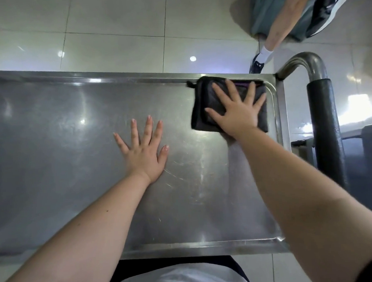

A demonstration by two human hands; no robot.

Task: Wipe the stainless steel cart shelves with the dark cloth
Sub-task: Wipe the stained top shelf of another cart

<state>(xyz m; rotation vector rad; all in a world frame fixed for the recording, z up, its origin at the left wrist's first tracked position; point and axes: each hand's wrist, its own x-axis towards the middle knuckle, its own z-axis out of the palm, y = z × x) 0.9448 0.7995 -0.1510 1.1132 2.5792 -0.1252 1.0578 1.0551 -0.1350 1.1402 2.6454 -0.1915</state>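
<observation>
Dark cloth under right hand, top shelf.

The top shelf of the stainless steel cart is seen from above, scratched and ringed by a raised rim. A folded dark cloth lies in its far right corner, touching the rim. The left hand is laid flat on bare metal; the right hand is spread on the cloth.
</observation>
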